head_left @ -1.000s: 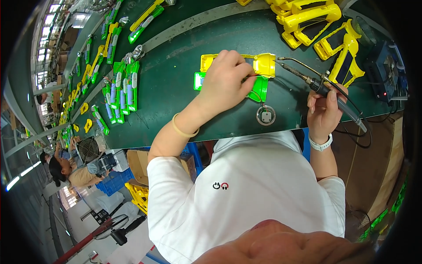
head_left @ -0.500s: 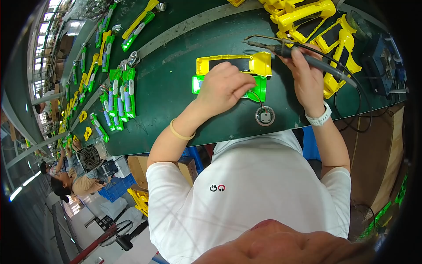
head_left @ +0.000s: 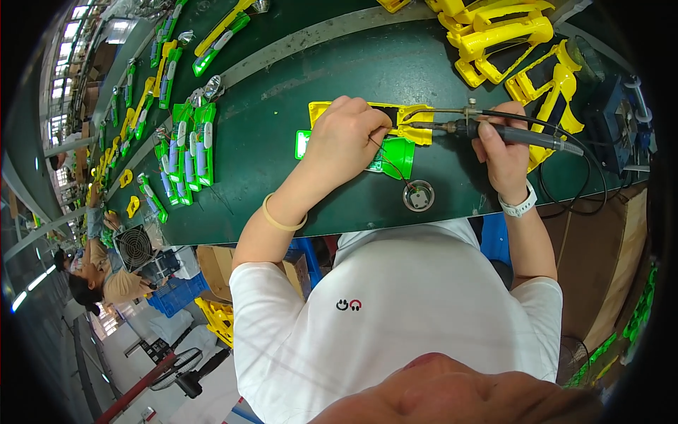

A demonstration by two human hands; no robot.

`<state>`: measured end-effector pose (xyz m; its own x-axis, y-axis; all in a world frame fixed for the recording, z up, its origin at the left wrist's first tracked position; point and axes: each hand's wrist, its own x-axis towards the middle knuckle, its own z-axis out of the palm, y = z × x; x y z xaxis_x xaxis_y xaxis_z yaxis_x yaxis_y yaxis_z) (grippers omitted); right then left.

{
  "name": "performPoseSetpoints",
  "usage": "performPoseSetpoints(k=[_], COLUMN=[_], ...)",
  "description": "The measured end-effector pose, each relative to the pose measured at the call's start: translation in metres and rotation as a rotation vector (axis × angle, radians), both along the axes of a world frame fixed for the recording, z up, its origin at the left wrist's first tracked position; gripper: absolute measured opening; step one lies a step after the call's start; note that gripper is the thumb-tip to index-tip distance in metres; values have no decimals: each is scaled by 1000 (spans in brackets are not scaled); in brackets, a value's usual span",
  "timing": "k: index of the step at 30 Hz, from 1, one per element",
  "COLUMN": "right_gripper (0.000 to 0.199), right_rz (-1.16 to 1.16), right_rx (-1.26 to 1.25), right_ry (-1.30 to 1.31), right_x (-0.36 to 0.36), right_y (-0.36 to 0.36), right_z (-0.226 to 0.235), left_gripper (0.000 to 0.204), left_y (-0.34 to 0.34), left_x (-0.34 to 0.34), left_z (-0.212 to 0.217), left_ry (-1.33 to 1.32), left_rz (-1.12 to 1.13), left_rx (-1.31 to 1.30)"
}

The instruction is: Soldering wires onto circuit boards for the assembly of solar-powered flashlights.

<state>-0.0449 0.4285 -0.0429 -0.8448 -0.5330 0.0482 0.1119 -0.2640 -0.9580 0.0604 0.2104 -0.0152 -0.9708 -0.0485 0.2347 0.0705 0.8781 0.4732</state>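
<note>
My right hand [head_left: 503, 150] grips a soldering iron [head_left: 522, 134] with a thin metal tube running along it. Its tip points left, over the right end of a yellow plastic housing [head_left: 417, 134]. In front of that housing lies a green housing [head_left: 399, 160], partly covered by my left hand [head_left: 351, 134]. The left fingers are pinched together at a thin dark wire [head_left: 382, 148], between the two housings. Wires lead from the green housing to a round metal lamp piece [head_left: 418, 196] near the table edge. My left palm hides the middle of both housings.
Yellow housings [head_left: 505, 35] are piled at the far right, beside a dark blue soldering station [head_left: 611, 124] with a looping black cable. Several green assemblies with batteries [head_left: 187, 155] lie on the green table [head_left: 268, 169] at left. Another person [head_left: 106, 275] sits farther left.
My right hand has lowered the soldering iron, bringing its tip left and down to the yellow housing. The housings and lamp piece appear slightly shifted left and lower; my left hand stays over the housings.
</note>
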Motion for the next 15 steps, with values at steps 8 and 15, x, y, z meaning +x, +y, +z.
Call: performPoseSetpoints(k=[8,15], right_gripper=[25,24], right_rz=[119,151], right_rx=[107,148], right_ry=[100,114], right_x=[-2,-3], right_y=[-6,-11], right_z=[-4,-3], left_gripper=[3,4], left_y=[5,6], left_x=[-6,-7], left_z=[8,9], left_ry=[-84,-100], left_rz=[-18,-42], left_rx=[-103,-136])
